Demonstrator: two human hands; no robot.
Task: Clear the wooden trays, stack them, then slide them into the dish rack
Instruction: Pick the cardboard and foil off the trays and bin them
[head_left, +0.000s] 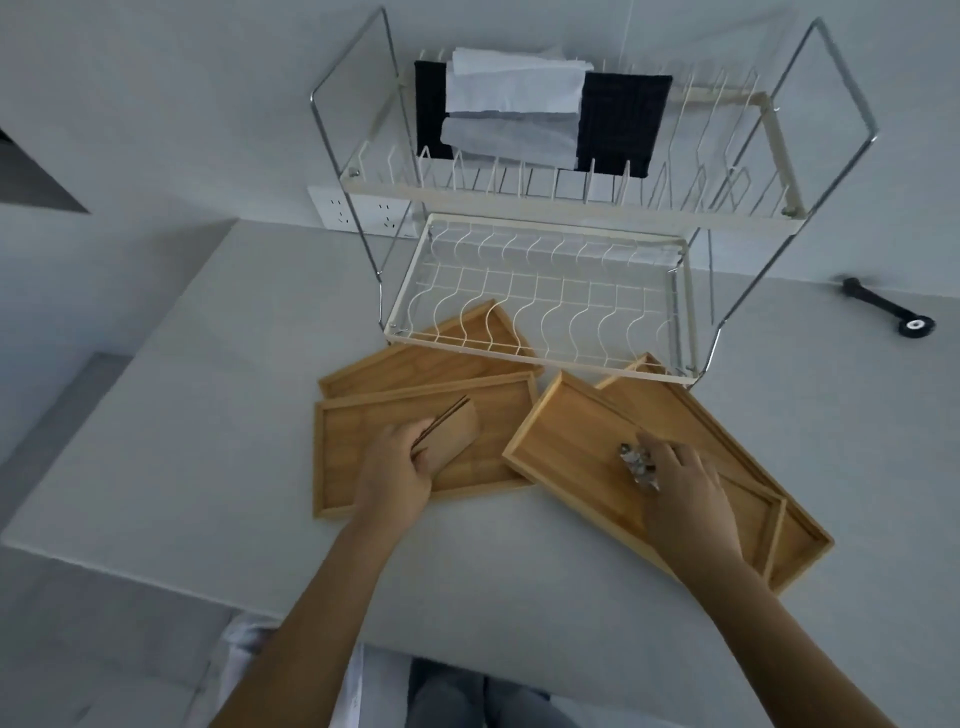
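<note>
Several wooden trays lie on the white table in front of a two-tier wire dish rack (540, 291). On the left, one tray (343, 457) overlaps another (415, 364) that pokes under the rack's lower shelf. On the right, a tray (571, 441) rests across a longer one (800, 545). My left hand (395, 467) grips a small stack of thin brown cards (452, 431) over the left tray. My right hand (685, 493) closes on a crumpled piece of foil (636, 462) on the right tray.
Black and white cloths (540, 114) fill the rack's upper tier. A black tool (888, 309) lies on the table at the far right. Wall sockets (358, 210) sit behind the rack's left leg. The table's near edge runs just in front of my body.
</note>
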